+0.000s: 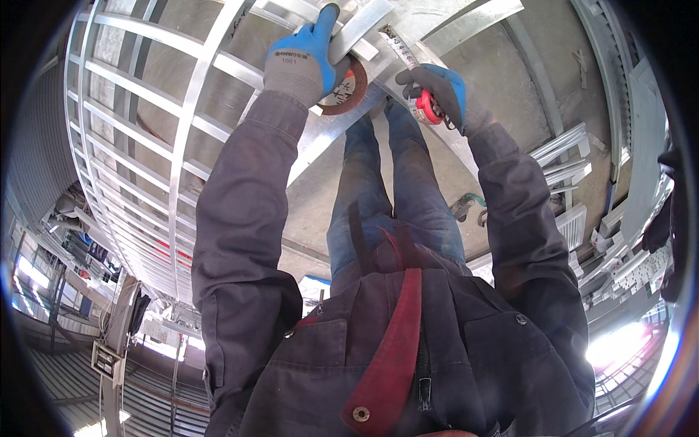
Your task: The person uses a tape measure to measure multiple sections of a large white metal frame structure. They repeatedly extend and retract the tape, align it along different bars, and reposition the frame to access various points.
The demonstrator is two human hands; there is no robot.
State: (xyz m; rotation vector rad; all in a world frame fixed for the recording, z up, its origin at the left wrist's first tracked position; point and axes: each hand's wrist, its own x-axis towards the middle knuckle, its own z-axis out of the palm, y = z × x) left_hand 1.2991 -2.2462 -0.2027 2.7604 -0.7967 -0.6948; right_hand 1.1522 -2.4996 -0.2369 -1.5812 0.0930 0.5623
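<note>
My left hand [302, 62], in a blue and grey glove, is at the upper middle with its index finger stretched along a short flat metal bar [360, 29]. The thumb is on the bar's other side, and the remaining fingers curl partly out of sight. A round brown cutting disc [352, 91] with a pale label shows beside that thumb, partly covered. My right hand [444, 91], gloved alike, closes around a red tape measure [427, 107]. Its pale blade [397, 45] is drawn out, reaching up along the metal toward the bar.
A large ladder-like metal frame [175, 131] fills the left side. Metal profiles [561, 156] lie stacked at the right. On the floor by my legs is a green-handled tool [466, 205]. A wide flat metal strip [473, 23] lies at the top.
</note>
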